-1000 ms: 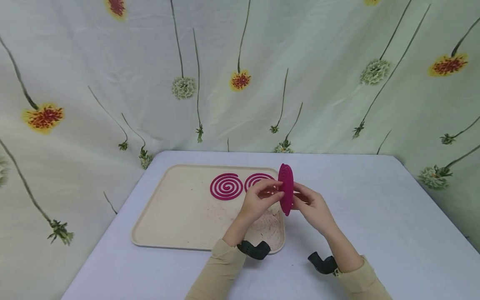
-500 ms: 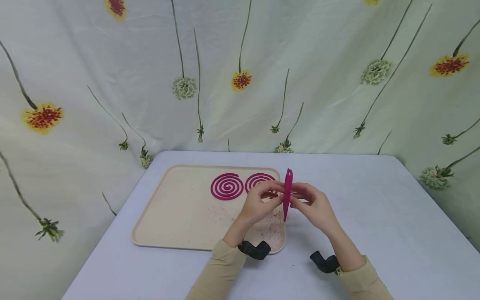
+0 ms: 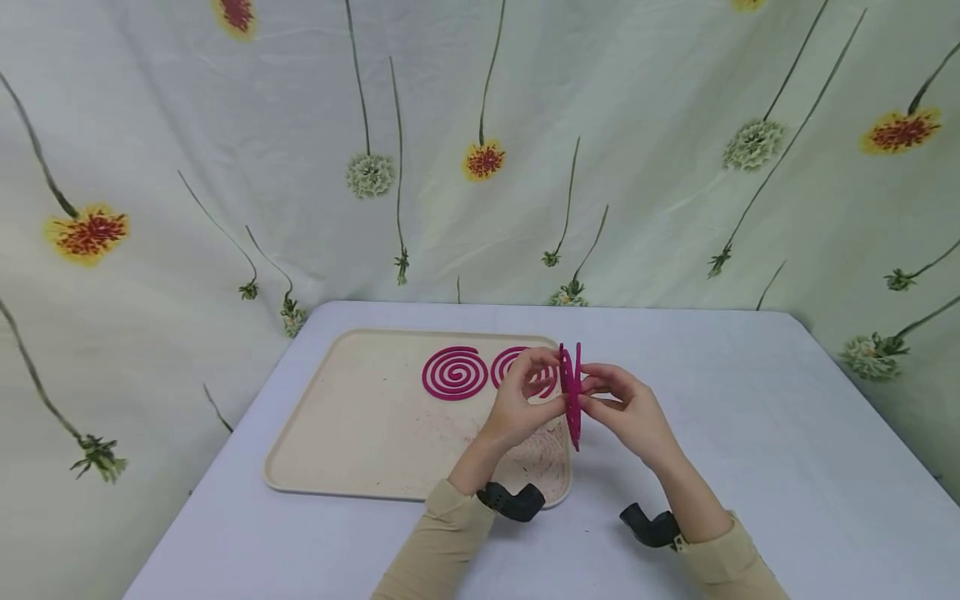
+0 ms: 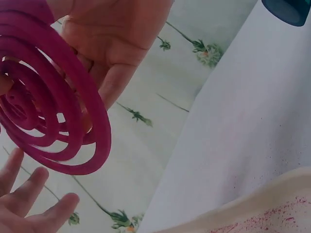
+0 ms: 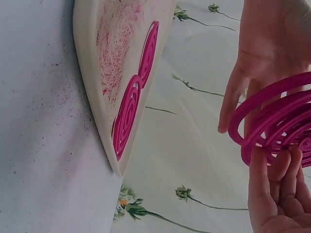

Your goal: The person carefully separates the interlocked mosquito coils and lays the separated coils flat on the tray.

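Note:
My left hand (image 3: 519,407) and right hand (image 3: 628,418) pinch a pair of magenta mosquito coils (image 3: 572,418) between them. The coils stand on edge in the air by the tray's right end. In the head view they show two thin outlines, parted at the top and close together lower down. From the left wrist, the spiral rings of the coils (image 4: 97,119) appear spread apart. The right wrist view shows fingertips of my right hand (image 5: 281,194) under the coils (image 5: 265,99), with my left hand (image 5: 269,56) beyond.
A cream tray (image 3: 337,425) lies on the white table (image 3: 720,400), its surface marked with pink crumbs. Two flat coils rest along its back: the left coil (image 3: 455,374) is fully visible, the right coil (image 3: 519,348) partly behind my left hand. A flowered curtain (image 3: 637,192) hangs behind.
The coils, turned as one tilted disc a second ago, have rotated to edge-on. A gap now shows between their upper edges. Both hands have hardly shifted.

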The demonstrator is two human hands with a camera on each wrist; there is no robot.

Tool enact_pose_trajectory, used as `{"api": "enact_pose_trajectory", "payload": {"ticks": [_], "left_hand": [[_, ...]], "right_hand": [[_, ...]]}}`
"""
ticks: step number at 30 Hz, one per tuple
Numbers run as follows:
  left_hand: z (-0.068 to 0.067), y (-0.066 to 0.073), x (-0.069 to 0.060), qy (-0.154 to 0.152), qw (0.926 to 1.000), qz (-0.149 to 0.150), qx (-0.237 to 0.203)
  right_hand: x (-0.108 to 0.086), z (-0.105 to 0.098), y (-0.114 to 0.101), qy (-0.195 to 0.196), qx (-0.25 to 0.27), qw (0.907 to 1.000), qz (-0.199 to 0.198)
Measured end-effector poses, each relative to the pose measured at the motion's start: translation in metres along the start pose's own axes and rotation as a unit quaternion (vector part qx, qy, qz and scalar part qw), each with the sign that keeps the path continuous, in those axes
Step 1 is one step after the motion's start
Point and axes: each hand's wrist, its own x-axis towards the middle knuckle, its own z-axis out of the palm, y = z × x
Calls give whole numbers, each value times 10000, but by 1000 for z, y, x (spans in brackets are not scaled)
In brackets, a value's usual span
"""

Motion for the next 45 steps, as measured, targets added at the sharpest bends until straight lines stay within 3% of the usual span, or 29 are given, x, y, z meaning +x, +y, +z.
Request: {"api": "enact_pose_trajectory", "payload": {"ticks": [3, 7, 13, 17, 23, 26, 28, 31, 34, 38, 42, 45], "left_hand": [[0, 0, 0, -143, 9991, -120, -383], [-2, 3, 0, -252, 9986, -232, -397], [-5, 9, -1, -166, 9990, -363, 188], [-10, 12, 0, -137, 9968, -612, 505], [-33, 2, 2, 131, 9938, -1100, 0], [-46, -5, 2, 253, 9921, -1219, -130], [-53, -8, 2, 256, 9908, -1326, -48], [-57, -8, 0, 86, 9892, -1442, 244], [-59, -8, -1, -247, 9865, -1557, 443], [-65, -9, -3, -905, 9810, -1678, 361], [-71, -7, -5, -1485, 9697, -1898, 396], [-72, -7, -5, -1564, 9662, -1995, 467]], "right_hand": [[0, -1, 0, -158, 303, 9994, 29], [-1, -2, 0, -371, 744, 9965, 53], [0, -2, 2, -274, 708, 9969, 189], [1, -5, 2, -184, 619, 9972, 373], [0, -18, -1, -96, 631, 9938, 912], [0, -29, -1, -468, 378, 9928, 1039], [0, -37, 1, -932, 213, 9901, 1027], [1, -45, 6, -1624, 17, 9817, 995], [2, -50, 10, -1997, -214, 9751, 941], [2, -53, 14, -2081, -262, 9733, 929], [2, -53, 14, -2066, -231, 9735, 954], [3, -51, 13, -1862, -218, 9776, 953]]}}
